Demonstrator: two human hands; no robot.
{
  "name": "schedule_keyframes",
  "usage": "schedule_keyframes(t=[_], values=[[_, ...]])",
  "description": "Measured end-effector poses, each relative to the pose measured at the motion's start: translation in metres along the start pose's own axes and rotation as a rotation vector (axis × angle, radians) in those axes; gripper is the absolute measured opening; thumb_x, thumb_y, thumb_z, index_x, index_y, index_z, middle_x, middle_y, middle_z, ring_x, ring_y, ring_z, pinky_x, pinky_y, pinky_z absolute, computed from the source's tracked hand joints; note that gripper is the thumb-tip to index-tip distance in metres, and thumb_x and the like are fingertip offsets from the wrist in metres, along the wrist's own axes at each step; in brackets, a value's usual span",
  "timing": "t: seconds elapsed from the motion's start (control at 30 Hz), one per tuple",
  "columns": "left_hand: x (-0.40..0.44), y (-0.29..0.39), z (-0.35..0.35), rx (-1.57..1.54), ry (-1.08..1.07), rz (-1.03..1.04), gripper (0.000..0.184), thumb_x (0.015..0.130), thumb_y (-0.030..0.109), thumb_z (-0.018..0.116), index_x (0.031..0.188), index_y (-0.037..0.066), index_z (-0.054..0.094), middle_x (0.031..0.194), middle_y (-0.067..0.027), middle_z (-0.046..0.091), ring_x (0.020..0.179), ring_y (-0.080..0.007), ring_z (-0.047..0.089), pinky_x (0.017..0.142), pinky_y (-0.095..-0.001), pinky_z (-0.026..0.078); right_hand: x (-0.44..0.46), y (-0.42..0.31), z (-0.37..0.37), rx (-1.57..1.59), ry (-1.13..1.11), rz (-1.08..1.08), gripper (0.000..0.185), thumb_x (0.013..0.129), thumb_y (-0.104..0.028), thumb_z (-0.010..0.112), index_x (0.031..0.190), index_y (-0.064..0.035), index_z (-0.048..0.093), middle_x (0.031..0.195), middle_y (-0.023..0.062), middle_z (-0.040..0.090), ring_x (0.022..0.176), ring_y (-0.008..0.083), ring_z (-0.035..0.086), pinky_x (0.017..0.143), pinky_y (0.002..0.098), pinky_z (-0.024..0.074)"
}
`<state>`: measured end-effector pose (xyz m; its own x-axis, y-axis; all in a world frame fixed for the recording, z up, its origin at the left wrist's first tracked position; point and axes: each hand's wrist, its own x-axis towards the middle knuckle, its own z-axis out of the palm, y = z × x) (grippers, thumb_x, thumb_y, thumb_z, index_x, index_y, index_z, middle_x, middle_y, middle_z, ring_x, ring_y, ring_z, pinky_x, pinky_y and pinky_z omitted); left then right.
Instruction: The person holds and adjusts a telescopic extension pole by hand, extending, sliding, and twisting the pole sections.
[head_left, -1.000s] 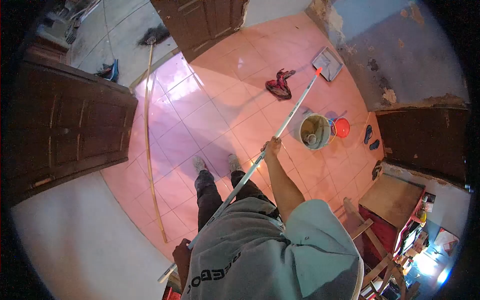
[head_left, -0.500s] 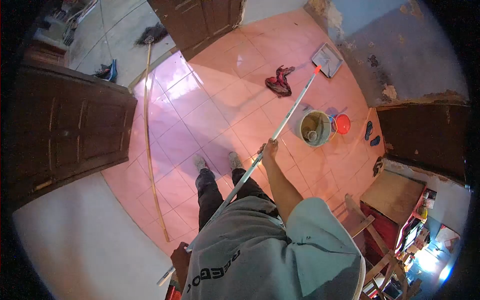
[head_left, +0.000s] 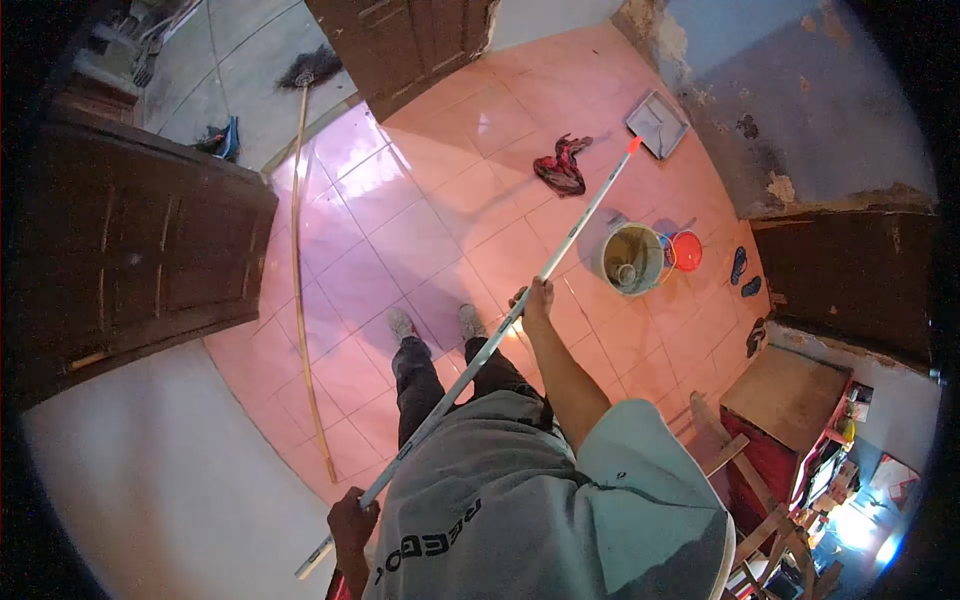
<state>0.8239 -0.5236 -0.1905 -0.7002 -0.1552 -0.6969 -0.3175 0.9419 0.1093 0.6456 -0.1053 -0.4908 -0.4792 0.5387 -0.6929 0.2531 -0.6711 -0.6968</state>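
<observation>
A long pale pole (head_left: 458, 388) runs diagonally in front of my body. My right hand (head_left: 536, 297) is closed round its middle, and my left hand (head_left: 354, 518) grips it close to its lower end. The pole's red-orange tip (head_left: 635, 146) lies at the edge of a grey dustpan-like tray (head_left: 657, 124) on the pink tiled floor. A dark red cloth (head_left: 562, 166) lies crumpled to the left of the tip. Right of the pole stands a bucket (head_left: 632, 259) with a cup-like thing inside, beside a smaller red container (head_left: 687, 251).
A broom (head_left: 297, 270) with a wooden handle lies along the left, its dark bristles beyond the doorway. Brown doors (head_left: 150, 240) stand at the left and top. Dark slippers (head_left: 739, 265) lie by the right wall. A wooden-topped cabinet (head_left: 785, 400) and timber pieces are at lower right.
My left hand has moved a little left and outward with the pole's lower end, showing more of the hand. My right hand still holds the pole's middle.
</observation>
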Motion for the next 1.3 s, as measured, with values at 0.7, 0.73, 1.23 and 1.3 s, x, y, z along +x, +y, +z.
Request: schedule_keyframes(t=[0.7,0.73,1.23,1.3], values=[[-0.003,0.018,-0.002,-0.074,-0.015,-0.035,0.026,0.073,0.032,0.068,0.084,0.01,0.064,0.073,-0.0137,0.066,0.071,-0.0338,0.065,0.064,-0.0443,0.05,0.017,-0.019,-0.003,-0.135,0.038,0.113,0.026,0.093,-0.032,0.052,0.103,-0.016,0.035,0.075,0.0093,0.053,0.058,0.0246,0.06,0.05,0.0439,0.0582],[0.0,0.017,0.001,0.011,0.023,0.069,0.024,0.075,0.032,0.067,0.084,0.01,0.064,0.071,-0.0138,0.066,0.071,-0.0341,0.065,0.064,-0.0449,0.05,0.02,-0.023,-0.005,-0.128,-0.013,0.094,0.025,0.093,-0.031,0.052,0.103,-0.0155,0.035,0.072,0.0088,0.052,0.056,0.0233,0.059,0.048,0.0428,0.0581],[0.017,0.011,0.048,0.048,0.075,0.013,0.022,0.076,0.034,0.068,0.087,0.016,0.061,0.071,-0.0124,0.065,0.069,-0.0334,0.065,0.06,-0.045,0.049,0.044,-0.021,-0.021,-0.019,-0.036,0.113,0.026,0.093,-0.031,0.053,0.102,-0.0162,0.034,0.076,0.0102,0.051,0.057,0.0242,0.058,0.048,0.0437,0.0585],[0.022,-0.004,0.062,0.083,0.083,0.012,0.022,0.076,0.034,0.068,0.087,0.017,0.062,0.07,-0.012,0.065,0.068,-0.0334,0.064,0.06,-0.0447,0.049,0.044,-0.023,-0.02,-0.019,-0.037,0.119,0.026,0.093,-0.03,0.053,0.102,-0.0162,0.034,0.076,0.0102,0.051,0.057,0.0243,0.058,0.048,0.0435,0.0585]])
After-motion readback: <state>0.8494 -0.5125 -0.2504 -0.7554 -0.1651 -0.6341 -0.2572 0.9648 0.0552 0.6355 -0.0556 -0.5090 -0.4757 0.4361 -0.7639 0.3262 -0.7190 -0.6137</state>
